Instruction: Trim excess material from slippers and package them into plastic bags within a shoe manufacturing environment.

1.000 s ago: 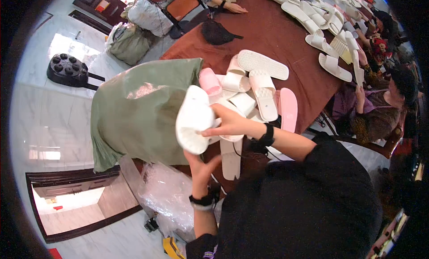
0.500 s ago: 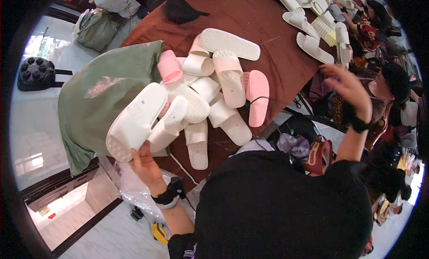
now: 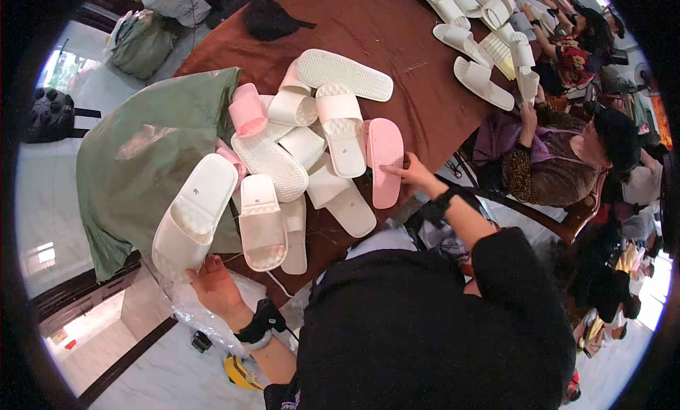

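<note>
My left hand (image 3: 216,288) grips the heel of a white slide sandal (image 3: 193,215) at the near left corner of the brown table (image 3: 418,91), its toe pointing away over a green cloth sack (image 3: 142,162). My right hand (image 3: 409,173) rests its fingers on the edge of a pink slide sandal (image 3: 384,158) lying flat at the table's near edge. Between both hands lies a loose pile of white slides (image 3: 312,148) with a second pink one (image 3: 248,111) on top.
More white slides (image 3: 482,70) lie at the far right of the table, where a seated person (image 3: 567,155) handles one. A clear plastic bag (image 3: 195,314) hangs under my left hand. A dark bag (image 3: 273,17) and a green bag (image 3: 142,42) sit beyond.
My right hand came down from the raised right side onto the pink slide. My left hand still holds the white slide, now lower and nearer the table corner.
</note>
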`<state>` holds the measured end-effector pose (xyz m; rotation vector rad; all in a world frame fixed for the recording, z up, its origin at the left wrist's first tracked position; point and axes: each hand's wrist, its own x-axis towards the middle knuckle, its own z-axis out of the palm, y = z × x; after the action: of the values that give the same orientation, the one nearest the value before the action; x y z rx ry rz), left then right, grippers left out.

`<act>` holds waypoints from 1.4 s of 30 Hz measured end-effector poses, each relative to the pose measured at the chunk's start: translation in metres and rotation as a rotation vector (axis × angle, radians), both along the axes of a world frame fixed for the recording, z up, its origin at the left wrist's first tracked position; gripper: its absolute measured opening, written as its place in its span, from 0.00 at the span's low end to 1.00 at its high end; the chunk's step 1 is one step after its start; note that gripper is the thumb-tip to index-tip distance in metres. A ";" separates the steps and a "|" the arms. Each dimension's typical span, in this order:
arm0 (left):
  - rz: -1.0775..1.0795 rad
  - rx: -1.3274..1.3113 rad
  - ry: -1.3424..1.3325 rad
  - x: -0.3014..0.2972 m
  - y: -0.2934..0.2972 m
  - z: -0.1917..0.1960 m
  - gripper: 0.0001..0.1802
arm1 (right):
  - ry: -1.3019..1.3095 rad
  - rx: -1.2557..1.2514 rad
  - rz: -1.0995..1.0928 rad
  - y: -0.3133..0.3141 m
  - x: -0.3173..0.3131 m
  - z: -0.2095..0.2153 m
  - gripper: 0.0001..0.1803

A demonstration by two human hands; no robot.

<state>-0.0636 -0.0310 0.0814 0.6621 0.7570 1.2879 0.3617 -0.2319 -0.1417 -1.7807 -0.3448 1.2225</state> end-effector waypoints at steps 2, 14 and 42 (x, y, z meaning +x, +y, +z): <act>0.030 -0.002 0.008 -0.007 -0.009 0.004 0.19 | 0.115 0.115 -0.004 0.021 -0.015 0.011 0.36; 0.110 -0.026 -0.089 -0.073 -0.014 -0.007 0.18 | 0.160 0.499 -0.015 0.168 -0.111 0.135 0.32; 0.043 -0.416 -0.329 -0.067 0.015 -0.093 0.20 | 0.212 0.371 0.559 0.066 -0.146 0.052 0.16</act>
<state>-0.1310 -0.0157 -0.0117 0.0948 0.7377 1.1904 0.2154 -0.1655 -0.0899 -1.2552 -0.9234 1.5921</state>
